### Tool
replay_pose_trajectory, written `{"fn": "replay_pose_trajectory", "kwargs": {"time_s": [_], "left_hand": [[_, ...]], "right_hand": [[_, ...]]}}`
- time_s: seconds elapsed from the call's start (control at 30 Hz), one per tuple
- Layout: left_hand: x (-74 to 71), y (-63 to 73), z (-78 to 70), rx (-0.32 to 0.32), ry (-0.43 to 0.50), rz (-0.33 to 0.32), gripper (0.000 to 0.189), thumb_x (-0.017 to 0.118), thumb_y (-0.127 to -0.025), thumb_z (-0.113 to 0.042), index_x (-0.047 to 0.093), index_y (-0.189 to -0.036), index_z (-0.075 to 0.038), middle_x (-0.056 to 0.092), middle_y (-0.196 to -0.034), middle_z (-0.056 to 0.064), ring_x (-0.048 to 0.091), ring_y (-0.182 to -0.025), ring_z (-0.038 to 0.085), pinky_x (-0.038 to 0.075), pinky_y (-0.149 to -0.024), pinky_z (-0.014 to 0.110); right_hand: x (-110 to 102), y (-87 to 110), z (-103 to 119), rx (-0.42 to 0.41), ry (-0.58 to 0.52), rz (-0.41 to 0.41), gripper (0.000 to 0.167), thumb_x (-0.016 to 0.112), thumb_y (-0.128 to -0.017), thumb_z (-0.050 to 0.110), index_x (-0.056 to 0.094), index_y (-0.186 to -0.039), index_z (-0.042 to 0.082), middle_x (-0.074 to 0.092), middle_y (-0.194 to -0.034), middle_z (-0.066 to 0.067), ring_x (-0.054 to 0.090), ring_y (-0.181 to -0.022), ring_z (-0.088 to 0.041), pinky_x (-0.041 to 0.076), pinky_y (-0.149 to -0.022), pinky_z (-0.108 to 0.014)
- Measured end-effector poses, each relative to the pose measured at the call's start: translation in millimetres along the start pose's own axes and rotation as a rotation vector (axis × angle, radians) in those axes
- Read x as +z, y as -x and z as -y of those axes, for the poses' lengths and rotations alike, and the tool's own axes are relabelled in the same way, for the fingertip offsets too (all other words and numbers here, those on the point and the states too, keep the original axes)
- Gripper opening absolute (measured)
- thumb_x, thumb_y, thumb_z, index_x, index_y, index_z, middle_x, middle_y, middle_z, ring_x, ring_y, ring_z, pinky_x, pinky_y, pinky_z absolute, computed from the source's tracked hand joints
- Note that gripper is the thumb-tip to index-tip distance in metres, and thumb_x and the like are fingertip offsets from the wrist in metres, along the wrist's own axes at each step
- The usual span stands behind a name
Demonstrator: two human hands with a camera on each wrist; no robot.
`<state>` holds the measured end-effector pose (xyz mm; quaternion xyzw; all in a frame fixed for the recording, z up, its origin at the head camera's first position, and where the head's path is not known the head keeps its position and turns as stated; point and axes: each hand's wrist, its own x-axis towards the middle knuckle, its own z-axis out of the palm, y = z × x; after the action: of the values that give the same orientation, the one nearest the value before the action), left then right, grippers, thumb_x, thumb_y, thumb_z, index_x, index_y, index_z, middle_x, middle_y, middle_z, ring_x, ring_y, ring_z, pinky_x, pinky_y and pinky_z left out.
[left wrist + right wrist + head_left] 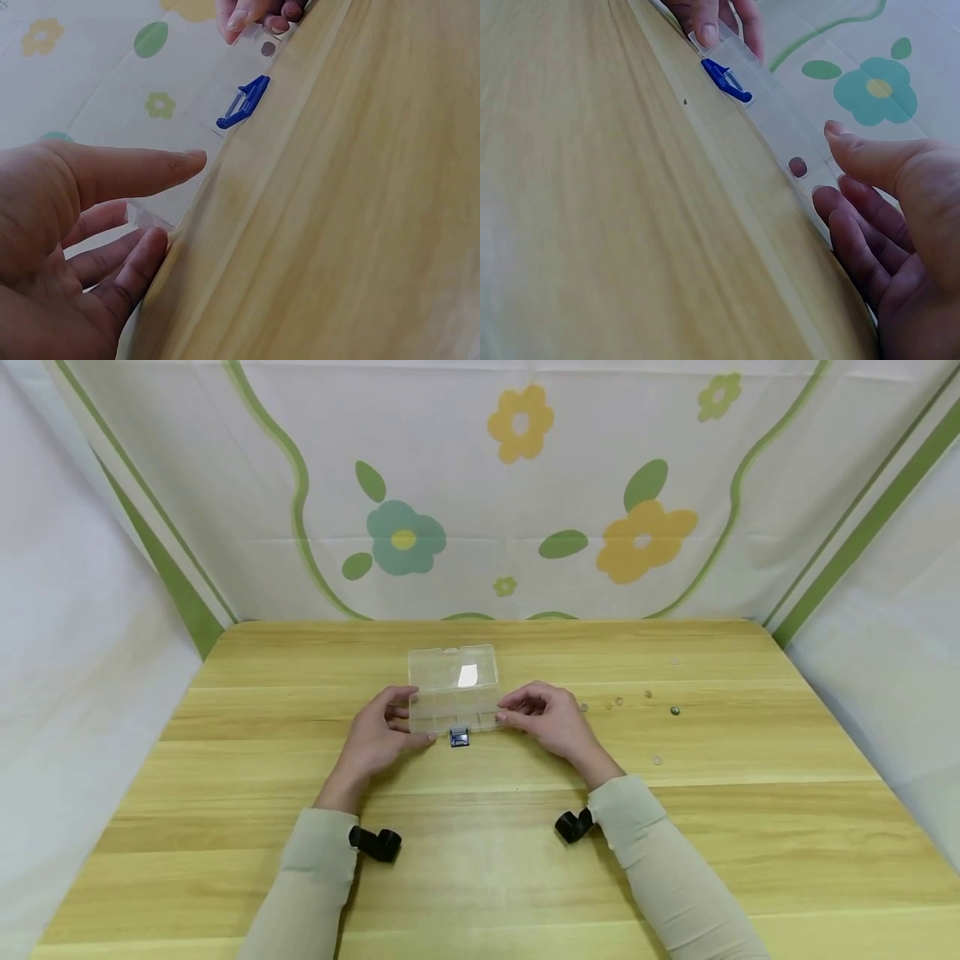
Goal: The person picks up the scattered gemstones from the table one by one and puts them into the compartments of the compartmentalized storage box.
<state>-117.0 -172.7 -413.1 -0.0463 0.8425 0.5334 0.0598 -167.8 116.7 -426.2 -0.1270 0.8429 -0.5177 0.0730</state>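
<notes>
A clear plastic compartment box [453, 712] sits on the table with its lid [442, 668] raised at the back. On its front edge is a blue latch [721, 78]. My left hand [375, 739] holds the box's left end, thumb along the front and fingers at the side. At the right end, my right hand [551, 718] has its fingertips close to the wall. Thumb and fingers there stand apart, with nothing between them in the right wrist view. A small dark brown round piece [798, 166] shows through the clear front wall near this hand.
Several small round pieces lie scattered on the wooden table [480, 860] right of the box, among them a dark green one [675, 711] and a pale one [657, 760]. A white flowered cloth [480, 485] hangs behind the table.
</notes>
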Motion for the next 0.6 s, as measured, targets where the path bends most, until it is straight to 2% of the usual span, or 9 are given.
{"fn": "replay_pose_trajectory", "kwargs": {"time_s": [0.33,0.43,0.6], "left_hand": [[-1.6,-0.6,3.5,0.018,-0.002,0.004,0.076,0.091,-0.085,-0.008,0.056,-0.153,-0.011,0.065,-0.134,0.020,0.067,-0.110,0.031,0.057,-0.094,0.035],[-1.7,-0.4,3.6,0.012,-0.004,0.005,0.076,0.091,-0.085,-0.009,0.056,-0.153,-0.012,0.064,-0.135,0.020,0.067,-0.111,0.031,0.057,-0.095,0.037],[-1.9,0.3,1.9,0.013,-0.010,0.001,0.076,0.091,-0.085,-0.008,0.056,-0.153,-0.013,0.063,-0.138,0.019,0.066,-0.113,0.032,0.057,-0.100,0.042]], "right_hand": [[-1.2,1.9,-2.5,0.001,-0.030,-0.012,0.014,0.086,-0.094,0.030,0.084,-0.104,0.021,0.075,-0.104,0.000,0.070,-0.087,-0.022,0.059,-0.074,-0.029],[-2.2,2.9,-4.1,-0.006,-0.037,-0.054,0.013,0.087,-0.093,0.028,0.083,-0.102,0.019,0.075,-0.104,-0.002,0.069,-0.087,-0.022,0.059,-0.072,-0.027],[-7.7,4.5,-5.8,-0.054,-0.042,-0.170,0.012,0.087,-0.093,0.023,0.083,-0.102,0.016,0.073,-0.103,-0.005,0.067,-0.088,-0.022,0.056,-0.073,-0.023]]}}
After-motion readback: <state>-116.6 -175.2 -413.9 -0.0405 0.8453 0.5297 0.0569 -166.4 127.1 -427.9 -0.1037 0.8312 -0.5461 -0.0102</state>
